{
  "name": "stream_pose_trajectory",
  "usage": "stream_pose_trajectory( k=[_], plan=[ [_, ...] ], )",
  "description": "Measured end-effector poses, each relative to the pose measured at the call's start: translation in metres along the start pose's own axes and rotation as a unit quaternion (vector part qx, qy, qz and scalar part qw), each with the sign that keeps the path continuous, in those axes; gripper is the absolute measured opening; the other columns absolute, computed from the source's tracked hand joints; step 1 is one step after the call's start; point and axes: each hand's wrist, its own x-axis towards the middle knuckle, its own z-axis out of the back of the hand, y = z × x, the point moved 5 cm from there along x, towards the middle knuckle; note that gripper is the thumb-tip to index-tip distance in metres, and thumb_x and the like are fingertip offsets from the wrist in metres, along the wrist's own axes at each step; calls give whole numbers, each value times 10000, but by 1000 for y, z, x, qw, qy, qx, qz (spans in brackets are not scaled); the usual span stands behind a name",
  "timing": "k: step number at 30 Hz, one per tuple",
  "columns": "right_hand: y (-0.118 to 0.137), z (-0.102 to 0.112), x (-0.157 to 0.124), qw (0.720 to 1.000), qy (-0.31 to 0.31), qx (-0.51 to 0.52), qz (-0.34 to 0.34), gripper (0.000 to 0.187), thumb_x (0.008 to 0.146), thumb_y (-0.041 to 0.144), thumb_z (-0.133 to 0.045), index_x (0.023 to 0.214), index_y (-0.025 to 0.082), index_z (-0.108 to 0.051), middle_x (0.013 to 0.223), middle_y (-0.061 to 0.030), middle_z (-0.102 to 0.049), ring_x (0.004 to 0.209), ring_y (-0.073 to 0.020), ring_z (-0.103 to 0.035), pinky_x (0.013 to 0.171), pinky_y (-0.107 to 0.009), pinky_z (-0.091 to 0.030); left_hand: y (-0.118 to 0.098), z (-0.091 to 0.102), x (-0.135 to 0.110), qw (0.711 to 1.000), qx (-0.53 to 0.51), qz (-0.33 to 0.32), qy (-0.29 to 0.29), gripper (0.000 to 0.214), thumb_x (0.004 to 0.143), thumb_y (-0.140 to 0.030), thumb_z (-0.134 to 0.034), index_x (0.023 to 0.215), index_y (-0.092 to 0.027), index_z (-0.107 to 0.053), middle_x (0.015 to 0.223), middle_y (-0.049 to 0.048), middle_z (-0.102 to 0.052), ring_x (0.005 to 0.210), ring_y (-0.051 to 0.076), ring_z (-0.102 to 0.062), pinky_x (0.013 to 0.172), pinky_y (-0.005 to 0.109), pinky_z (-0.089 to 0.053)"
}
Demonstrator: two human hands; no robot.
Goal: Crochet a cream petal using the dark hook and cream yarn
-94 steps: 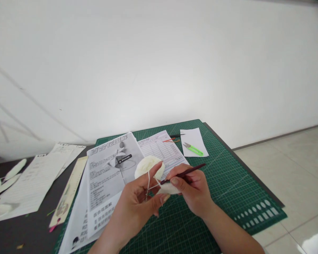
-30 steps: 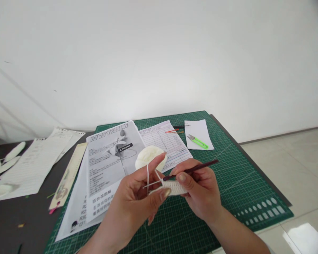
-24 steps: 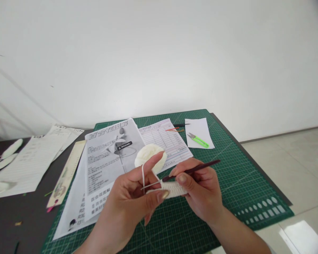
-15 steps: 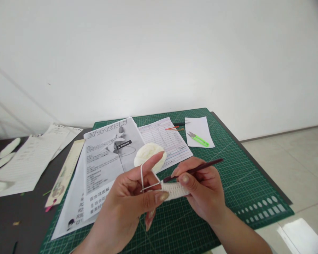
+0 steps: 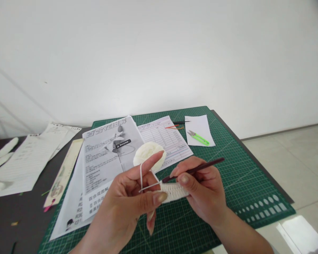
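Note:
A small strip of white crochet work [image 5: 176, 191] is stretched between my two hands. My left hand [image 5: 129, 203] pinches its left end between thumb and fingers. White yarn [image 5: 141, 174] loops around the raised left index finger. My right hand [image 5: 202, 187] grips a crochet hook [image 5: 205, 164] with a dark handle and also steadies the strip's right end. The hook's thin metal shaft points left, through the top edge of the work, with its tip close to the yarn. Just behind the left index finger sits a ball of white yarn [image 5: 145, 152], partly covered by it.
A green cutting mat [image 5: 243, 176] lies under my hands. On it are a printed pattern sheet [image 5: 98, 176], a table sheet [image 5: 156, 123], and green thread snips [image 5: 198, 137] on white paper [image 5: 204, 123]. To the left are a ruler-like strip [image 5: 66, 169], handwritten pages [image 5: 26, 158] and white petal-shaped pieces [image 5: 6, 148].
Both hands keep their grips, and the hook and crochet strip have barely shifted. The whole view has moved slightly.

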Motion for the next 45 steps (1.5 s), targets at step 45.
stream_pose_trajectory(
  k=[45],
  plan=[
    [1, 1, 0, 1000, 12, -21, 18, 88, 825, 195, -671, 881, 252, -711, 784, 15, -696, 681, -99, -592, 611, -200, -461, -4, -3, -7, 996, 71, -20, -56, 478, 659, -238, -801, 1103, -376, -692, 638, -66, -522, 426, 28, -467, 369, 107, -437]
  ],
)
